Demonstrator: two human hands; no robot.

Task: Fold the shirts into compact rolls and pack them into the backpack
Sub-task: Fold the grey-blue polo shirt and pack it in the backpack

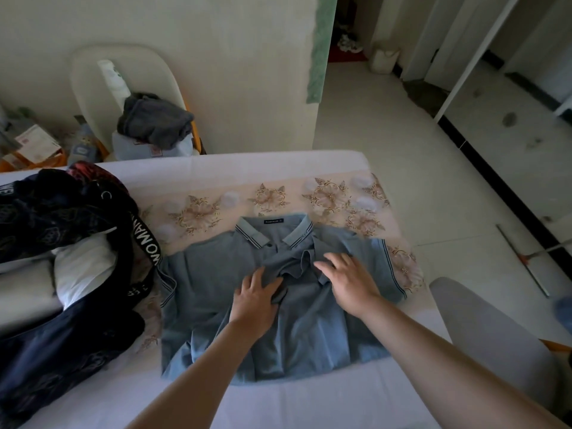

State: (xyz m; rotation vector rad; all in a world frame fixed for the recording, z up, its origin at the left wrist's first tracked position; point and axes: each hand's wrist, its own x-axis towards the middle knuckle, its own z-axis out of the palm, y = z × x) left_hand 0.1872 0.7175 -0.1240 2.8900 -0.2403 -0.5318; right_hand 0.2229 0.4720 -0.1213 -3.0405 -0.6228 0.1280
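Note:
A grey-blue polo shirt [201, 292] lies face up on the table, collar away from me, with striped trim on collar and sleeves. Its chest is bunched into wrinkles between my hands. My left hand [255, 300] rests flat on the shirt's middle, fingers spread over a fold. My right hand [348, 280] lies palm down just right of it, fingers pointing left onto the raised fabric. A dark backpack [62, 335] with a lettered strap sits open at the left edge, a white garment [80, 267] showing inside it.
The table [309, 404] has a pale cover with a floral runner [334, 196] beyond the shirt. A white chair [130, 72] with a grey cloth [154, 119] stands behind it. A grey chair back [483, 335] is at my right, and a squeegee [526, 261] lies on the tiled floor.

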